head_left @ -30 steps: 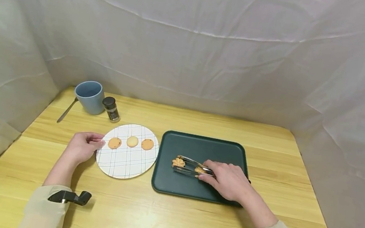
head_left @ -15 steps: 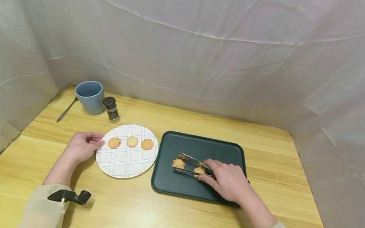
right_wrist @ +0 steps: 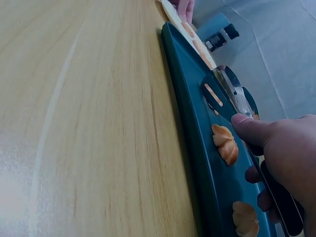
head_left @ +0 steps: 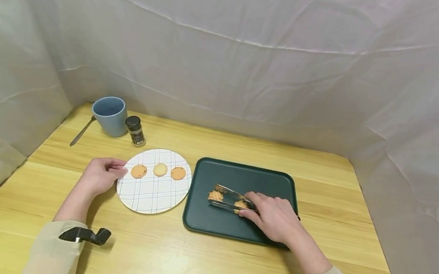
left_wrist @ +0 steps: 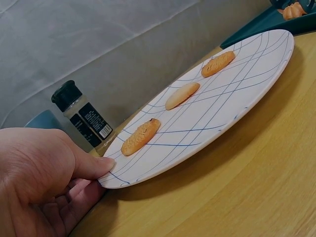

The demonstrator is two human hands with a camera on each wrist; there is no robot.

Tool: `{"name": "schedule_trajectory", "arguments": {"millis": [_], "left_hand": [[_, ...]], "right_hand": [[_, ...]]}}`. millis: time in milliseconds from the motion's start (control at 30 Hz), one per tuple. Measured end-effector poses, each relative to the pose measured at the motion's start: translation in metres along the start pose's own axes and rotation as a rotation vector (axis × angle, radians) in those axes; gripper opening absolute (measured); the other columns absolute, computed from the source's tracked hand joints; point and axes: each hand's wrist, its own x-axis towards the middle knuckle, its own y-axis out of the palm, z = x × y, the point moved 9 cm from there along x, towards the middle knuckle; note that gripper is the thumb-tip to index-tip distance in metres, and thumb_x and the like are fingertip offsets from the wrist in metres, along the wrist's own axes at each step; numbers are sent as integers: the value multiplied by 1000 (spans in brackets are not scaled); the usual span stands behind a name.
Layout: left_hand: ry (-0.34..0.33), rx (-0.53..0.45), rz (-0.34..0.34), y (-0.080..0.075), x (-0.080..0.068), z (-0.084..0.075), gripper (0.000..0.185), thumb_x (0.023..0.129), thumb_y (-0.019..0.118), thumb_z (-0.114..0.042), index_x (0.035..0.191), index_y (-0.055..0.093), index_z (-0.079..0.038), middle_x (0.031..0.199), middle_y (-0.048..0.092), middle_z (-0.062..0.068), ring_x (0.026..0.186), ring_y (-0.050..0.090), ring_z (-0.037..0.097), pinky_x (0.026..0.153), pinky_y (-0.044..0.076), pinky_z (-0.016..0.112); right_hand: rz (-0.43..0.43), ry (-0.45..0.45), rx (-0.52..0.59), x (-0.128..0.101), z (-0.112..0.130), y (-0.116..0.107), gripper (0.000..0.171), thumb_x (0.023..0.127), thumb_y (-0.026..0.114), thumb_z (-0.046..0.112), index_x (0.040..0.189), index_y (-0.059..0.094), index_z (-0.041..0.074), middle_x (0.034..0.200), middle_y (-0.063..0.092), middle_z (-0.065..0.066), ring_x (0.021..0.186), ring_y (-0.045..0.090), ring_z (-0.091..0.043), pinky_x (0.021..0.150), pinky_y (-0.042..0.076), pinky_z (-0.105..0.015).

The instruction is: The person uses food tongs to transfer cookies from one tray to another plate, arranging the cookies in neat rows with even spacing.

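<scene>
Three round cookies [head_left: 160,169] lie right of the left hand [head_left: 100,175], which pinches the plate [head_left: 152,198] rim, while the right hand [head_left: 273,216] grips tongs [head_left: 226,206] extending leftward over the tray [head_left: 207,223].

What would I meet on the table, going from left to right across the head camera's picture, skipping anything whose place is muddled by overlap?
Slim grey metal utensil → blue round cup → blue-lined white round plate → dark green rectangular tray.

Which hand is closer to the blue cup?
The left hand: it grips the plate, on the person's side of the cup. The right hand holds tongs over the tray, farther right.
</scene>
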Motion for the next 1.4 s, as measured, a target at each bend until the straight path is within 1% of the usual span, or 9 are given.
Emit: {"name": "schedule_trajectory", "arguments": {"millis": [133, 400, 567, 633, 900, 1133, 1267, 1400], "left_hand": [[-4, 2, -3, 0, 0, 0, 40, 104, 67, -17, 136, 65, 6, 126, 69, 24, 109, 64, 30, 80, 50, 25], [6, -10, -1, 1, 0, -1, 40, 104, 67, -17, 135, 65, 8, 125, 69, 24, 108, 65, 31, 78, 50, 24], [2, -13, 4, 1, 0, -1, 41, 104, 68, -18, 136, 64, 8, 125, 69, 24, 108, 64, 31, 76, 50, 24], [-2, -14, 4, 1, 0, -1, 40, 104, 67, -18, 136, 64, 7, 125, 69, 24, 108, 64, 30, 77, 50, 24], [-12, -7, 2, 1, 0, -1, 40, 105, 66, -18, 137, 64, 6, 127, 68, 23, 109, 63, 31, 81, 50, 28], [-11, -6, 1, 1, 1, 1, 40, 105, 66, -18, 137, 64, 5, 127, 68, 23, 109, 64, 31, 82, 50, 28], [-9, -7, 1, 1, 2, 2, 40, 105, 66, -18, 137, 64, 5, 127, 68, 23, 110, 64, 31, 82, 50, 28], [-11, -9, 1, 1, 1, 2, 40, 105, 66, -18, 137, 64, 5, 127, 69, 23, 110, 64, 30, 82, 50, 28]], "right_hand": [[15, 21, 8, 1, -1, 1, 46, 102, 64, 57, 128, 68, 19, 103, 73, 4, 63, 54, -7, 52, 40, -29], [40, 46, 24, 1, -3, 4, 45, 103, 63, 57, 128, 69, 20, 98, 71, 7, 65, 54, -7, 53, 40, -30], [46, 50, 37, 1, -3, 5, 43, 103, 63, 56, 126, 69, 21, 102, 72, 7, 70, 59, -9, 56, 43, -31], [43, 48, 34, 1, -3, 5, 42, 102, 64, 56, 126, 69, 22, 102, 72, 8, 70, 59, -10, 56, 43, -31], [37, 44, 28, 0, -2, 2, 44, 104, 62, 54, 129, 69, 19, 106, 73, 6, 63, 52, -7, 53, 40, -30], [12, 31, 16, 2, 1, -7, 43, 105, 62, 52, 131, 69, 18, 108, 74, 4, 62, 52, -7, 52, 40, -29], [-6, 23, 13, 6, 5, -13, 44, 104, 64, 53, 129, 70, 18, 102, 74, 5, 62, 52, -7, 50, 38, -29], [-13, 16, 21, 10, 12, -19, 47, 103, 65, 55, 131, 69, 18, 102, 74, 4, 59, 50, -6, 48, 36, -29]]}}
